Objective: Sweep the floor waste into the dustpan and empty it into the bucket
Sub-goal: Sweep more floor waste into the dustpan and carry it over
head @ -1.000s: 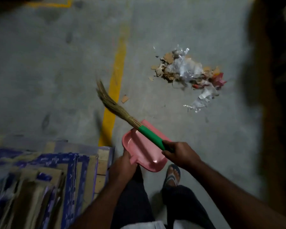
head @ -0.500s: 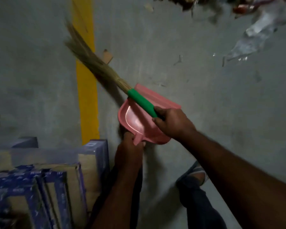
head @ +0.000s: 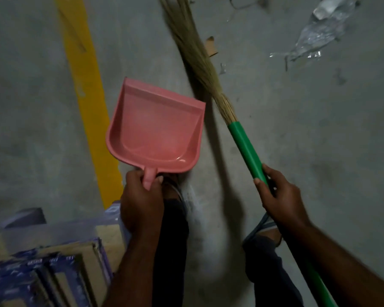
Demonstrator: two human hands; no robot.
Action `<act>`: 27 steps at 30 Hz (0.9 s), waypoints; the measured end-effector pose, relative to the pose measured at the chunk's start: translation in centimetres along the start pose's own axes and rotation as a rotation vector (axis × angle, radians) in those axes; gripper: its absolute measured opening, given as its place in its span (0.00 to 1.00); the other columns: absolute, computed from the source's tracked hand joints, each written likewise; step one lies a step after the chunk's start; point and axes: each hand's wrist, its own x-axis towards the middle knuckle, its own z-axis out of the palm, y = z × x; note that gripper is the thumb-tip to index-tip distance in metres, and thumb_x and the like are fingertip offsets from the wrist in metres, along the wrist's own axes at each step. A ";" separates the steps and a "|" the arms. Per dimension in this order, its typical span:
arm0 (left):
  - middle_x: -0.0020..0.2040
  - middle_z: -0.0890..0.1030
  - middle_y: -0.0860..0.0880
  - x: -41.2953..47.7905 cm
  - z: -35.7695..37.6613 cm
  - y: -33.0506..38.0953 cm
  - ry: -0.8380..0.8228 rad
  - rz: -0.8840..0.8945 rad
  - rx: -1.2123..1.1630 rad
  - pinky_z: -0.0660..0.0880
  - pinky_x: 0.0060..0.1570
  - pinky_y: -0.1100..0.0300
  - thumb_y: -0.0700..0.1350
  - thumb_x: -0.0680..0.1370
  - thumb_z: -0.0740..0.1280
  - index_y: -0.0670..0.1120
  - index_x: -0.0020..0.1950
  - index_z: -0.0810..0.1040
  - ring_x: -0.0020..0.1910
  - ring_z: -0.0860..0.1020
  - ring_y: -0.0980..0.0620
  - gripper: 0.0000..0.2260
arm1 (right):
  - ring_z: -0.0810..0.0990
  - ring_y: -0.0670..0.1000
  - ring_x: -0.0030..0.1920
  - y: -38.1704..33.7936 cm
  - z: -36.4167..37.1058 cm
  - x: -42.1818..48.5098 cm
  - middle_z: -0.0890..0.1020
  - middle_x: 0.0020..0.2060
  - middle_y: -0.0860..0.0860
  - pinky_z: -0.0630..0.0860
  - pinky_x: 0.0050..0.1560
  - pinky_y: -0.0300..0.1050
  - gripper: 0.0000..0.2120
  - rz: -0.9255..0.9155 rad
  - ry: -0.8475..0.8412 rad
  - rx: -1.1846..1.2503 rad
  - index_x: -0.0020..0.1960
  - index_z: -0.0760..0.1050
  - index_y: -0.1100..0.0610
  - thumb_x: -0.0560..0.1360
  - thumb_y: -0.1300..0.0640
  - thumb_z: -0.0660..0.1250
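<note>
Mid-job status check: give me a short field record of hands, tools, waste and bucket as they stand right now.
left hand: grips the dustpan's handle
right hand: grips the broom's green handle
dustpan: pink, nothing in it, left of the broom
broom: bristles point away from the person
plastic waste: on the floor, top right, not yet swept
cardboard scrap: on the floor beside the bristles
bucket: not in view

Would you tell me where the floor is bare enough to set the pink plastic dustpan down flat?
Bare concrete lies between the yellow painted line and the straw broom's bristles, ahead of the pink plastic dustpan, and right of the green broom handle. Crowded: clear plastic scraps top right, stacked blue-printed cartons bottom left.
</note>
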 end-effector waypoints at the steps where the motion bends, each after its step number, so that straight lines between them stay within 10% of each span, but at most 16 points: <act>1: 0.46 0.82 0.42 0.1 -0.1 0.0 -0.004 -0.001 0.036 0.71 0.40 0.50 0.50 0.74 0.73 0.48 0.51 0.74 0.46 0.79 0.36 0.12 | 0.83 0.56 0.53 0.8 -0.8 -0.7 0.84 0.55 0.54 0.79 0.56 0.52 0.22 -0.022 0.009 -0.023 0.69 0.74 0.51 0.76 0.50 0.70; 13: 0.48 0.82 0.38 2.2 -2.0 -0.2 0.113 -0.005 -0.020 0.73 0.46 0.47 0.53 0.74 0.73 0.47 0.53 0.76 0.48 0.79 0.34 0.14 | 0.82 0.56 0.56 8.9 -3.4 0.6 0.83 0.58 0.53 0.78 0.55 0.49 0.23 -0.221 -0.278 -0.449 0.70 0.73 0.52 0.77 0.47 0.66; 27: 0.43 0.83 0.48 1.5 -0.3 3.0 -0.011 0.088 -0.231 0.69 0.41 0.59 0.51 0.73 0.75 0.51 0.51 0.76 0.42 0.80 0.47 0.12 | 0.81 0.59 0.59 6.3 -5.7 3.7 0.81 0.61 0.56 0.75 0.57 0.51 0.24 -0.116 -0.001 -0.319 0.70 0.72 0.54 0.75 0.52 0.71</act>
